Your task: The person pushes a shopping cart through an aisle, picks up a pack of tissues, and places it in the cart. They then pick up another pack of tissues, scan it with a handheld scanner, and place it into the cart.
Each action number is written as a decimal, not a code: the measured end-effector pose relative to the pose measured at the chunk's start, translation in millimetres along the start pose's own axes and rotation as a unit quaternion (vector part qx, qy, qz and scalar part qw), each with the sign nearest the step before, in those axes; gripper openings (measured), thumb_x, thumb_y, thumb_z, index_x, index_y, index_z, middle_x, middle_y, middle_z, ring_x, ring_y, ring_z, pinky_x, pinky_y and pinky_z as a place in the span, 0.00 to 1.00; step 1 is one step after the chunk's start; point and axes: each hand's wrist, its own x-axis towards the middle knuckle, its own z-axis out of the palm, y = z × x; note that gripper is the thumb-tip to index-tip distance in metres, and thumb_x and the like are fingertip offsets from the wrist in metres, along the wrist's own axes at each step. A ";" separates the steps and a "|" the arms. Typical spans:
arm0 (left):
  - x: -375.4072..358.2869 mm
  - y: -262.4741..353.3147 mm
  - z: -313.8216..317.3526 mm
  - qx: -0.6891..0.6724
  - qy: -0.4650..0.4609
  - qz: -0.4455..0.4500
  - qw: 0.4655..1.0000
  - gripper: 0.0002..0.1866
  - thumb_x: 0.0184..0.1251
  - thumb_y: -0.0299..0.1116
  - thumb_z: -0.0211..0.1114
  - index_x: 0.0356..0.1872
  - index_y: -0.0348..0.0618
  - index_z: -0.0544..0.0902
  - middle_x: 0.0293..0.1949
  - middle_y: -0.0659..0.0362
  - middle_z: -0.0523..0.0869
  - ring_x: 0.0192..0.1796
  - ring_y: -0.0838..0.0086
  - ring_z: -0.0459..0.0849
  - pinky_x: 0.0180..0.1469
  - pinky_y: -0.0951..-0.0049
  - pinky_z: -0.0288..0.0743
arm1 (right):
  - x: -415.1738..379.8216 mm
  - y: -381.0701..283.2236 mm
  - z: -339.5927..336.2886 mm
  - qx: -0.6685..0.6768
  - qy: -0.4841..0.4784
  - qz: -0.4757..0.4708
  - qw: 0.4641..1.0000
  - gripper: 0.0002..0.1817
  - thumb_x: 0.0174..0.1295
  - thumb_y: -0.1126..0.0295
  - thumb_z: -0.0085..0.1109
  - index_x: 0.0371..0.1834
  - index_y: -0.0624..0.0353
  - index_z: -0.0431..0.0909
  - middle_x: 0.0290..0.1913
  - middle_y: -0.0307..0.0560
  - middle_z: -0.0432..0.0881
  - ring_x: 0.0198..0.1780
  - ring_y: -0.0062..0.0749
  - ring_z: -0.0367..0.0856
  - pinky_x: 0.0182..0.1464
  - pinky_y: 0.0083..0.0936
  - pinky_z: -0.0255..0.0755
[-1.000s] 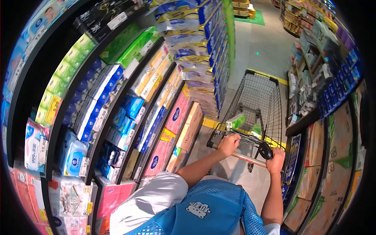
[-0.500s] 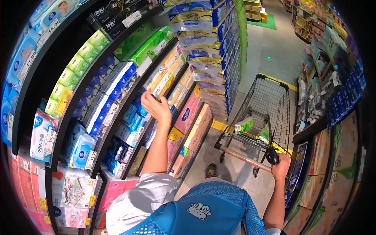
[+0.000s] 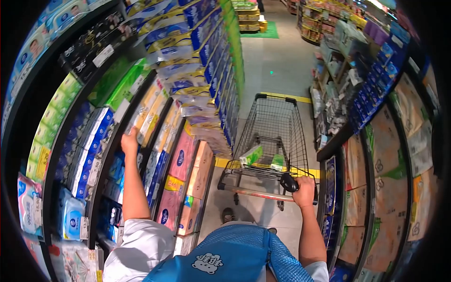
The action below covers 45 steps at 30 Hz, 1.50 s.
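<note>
Dark shelves [image 3: 47, 207] carry wrapped packs [image 3: 154, 115] (some yellow-orange).

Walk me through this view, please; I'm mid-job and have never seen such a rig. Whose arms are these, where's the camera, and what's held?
There is no machine here: these are a person's two bare hands, seen from a camera on that person's head, looking forward and down. The right hand grips the cart by its handle. The left hand is at the left shelves, beside some yellowish packs; whether it grips one is unclear. Two green packs lie in the cart. Brown packs fill shelves on the right.
</note>
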 end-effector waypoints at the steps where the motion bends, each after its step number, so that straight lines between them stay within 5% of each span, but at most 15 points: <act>1: 0.2 -0.2 1.4 0.006 0.007 0.001 1.000 0.46 0.67 0.73 0.68 0.53 0.28 0.91 0.54 0.29 0.91 0.62 0.37 0.89 0.66 0.47 0.80 | -1.0 1.4 0.9 -0.003 -0.006 0.010 1.000 0.13 0.51 0.75 0.68 0.41 0.55 0.90 0.42 0.50 0.88 0.51 0.52 0.83 0.61 0.44 0.72; 10: -9.6 3.5 -12.3 -0.048 -0.007 -0.006 0.999 0.43 0.66 0.70 0.71 0.52 0.30 0.93 0.53 0.33 0.93 0.60 0.41 0.91 0.65 0.53 0.81 | -2.2 -0.7 1.4 -0.015 -0.026 0.034 0.999 0.14 0.52 0.74 0.70 0.43 0.51 0.92 0.43 0.47 0.88 0.54 0.48 0.83 0.64 0.42 0.71; 17: 1.3 -9.5 -18.7 -0.143 -0.101 0.034 0.984 0.41 0.67 0.67 0.75 0.50 0.28 0.93 0.50 0.43 0.95 0.55 0.62 0.92 0.64 0.63 0.78 | -0.5 -3.0 -1.0 -0.016 -0.029 0.031 0.999 0.14 0.51 0.74 0.70 0.43 0.52 0.91 0.44 0.47 0.89 0.54 0.48 0.83 0.64 0.42 0.72; 31: -11.0 6.2 -19.1 -0.185 -0.076 0.061 0.978 0.40 0.67 0.66 0.75 0.51 0.28 0.94 0.52 0.43 0.95 0.53 0.60 0.93 0.63 0.63 0.79 | -2.7 -4.0 -2.4 -0.025 -0.018 0.022 0.999 0.13 0.54 0.74 0.69 0.43 0.53 0.92 0.43 0.47 0.89 0.52 0.48 0.83 0.62 0.41 0.71; 34: -10.2 10.8 -15.1 -0.219 -0.089 0.014 0.972 0.36 0.67 0.59 0.78 0.55 0.28 0.92 0.54 0.43 0.94 0.54 0.60 0.93 0.62 0.62 0.81 | -3.1 -4.6 -1.8 -0.023 -0.016 0.021 0.999 0.13 0.54 0.74 0.69 0.43 0.53 0.92 0.44 0.48 0.89 0.52 0.48 0.83 0.62 0.41 0.71; 36: -31.3 26.0 -8.7 -0.276 0.029 0.087 0.957 0.32 0.66 0.50 0.81 0.56 0.28 0.90 0.53 0.44 0.94 0.54 0.61 0.92 0.61 0.62 0.82 | -2.9 -4.6 -1.9 -0.021 -0.014 0.021 0.999 0.13 0.54 0.74 0.69 0.43 0.53 0.92 0.44 0.48 0.89 0.52 0.48 0.83 0.63 0.42 0.71; 40: -65.0 36.9 -2.8 -0.379 0.089 0.024 0.921 0.38 0.68 0.40 0.80 0.72 0.28 0.76 0.61 0.44 0.87 0.59 0.63 0.88 0.65 0.64 0.80 | -3.7 -5.5 -2.1 -0.012 -0.012 0.026 1.000 0.13 0.54 0.75 0.69 0.43 0.53 0.92 0.43 0.48 0.89 0.52 0.48 0.83 0.63 0.42 0.71; 45: -118.8 41.6 -25.0 -0.592 -0.042 -0.066 0.802 0.38 0.66 0.34 0.80 0.72 0.34 0.69 0.59 0.47 0.86 0.57 0.62 0.87 0.59 0.59 0.83 | -2.0 -6.3 -2.5 -0.016 -0.007 0.012 1.000 0.12 0.54 0.75 0.69 0.42 0.55 0.90 0.42 0.48 0.89 0.51 0.49 0.83 0.61 0.42 0.71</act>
